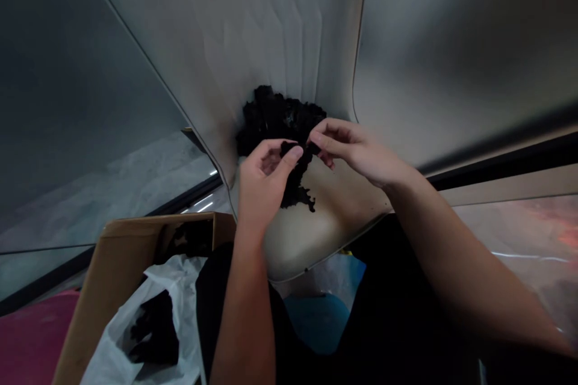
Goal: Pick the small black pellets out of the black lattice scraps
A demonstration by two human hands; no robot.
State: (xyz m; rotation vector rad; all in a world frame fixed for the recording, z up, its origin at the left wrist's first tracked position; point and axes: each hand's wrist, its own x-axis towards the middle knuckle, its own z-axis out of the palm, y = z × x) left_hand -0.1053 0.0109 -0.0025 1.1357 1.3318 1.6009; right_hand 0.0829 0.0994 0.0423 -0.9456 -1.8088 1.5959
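Observation:
A heap of black fluffy fibre (275, 120) lies on a pale cream curved surface (307, 240), against a white, softly creased panel. A ragged tuft of the same black fibre (295, 177) hangs between my hands. My left hand (264, 180) pinches the tuft's upper part between thumb and fingers. My right hand (347, 150) holds its other side in the fingertips, close to the heap's lower edge. The heap's underside is hidden behind the tuft and my fingers.
An open cardboard box (121, 271) stands at lower left, holding a white plastic bag (176, 277) with more black fibre (153, 328). A pink object (36, 337) lies beyond it. A blue item (316, 322) shows below the cream surface, near my dark clothing.

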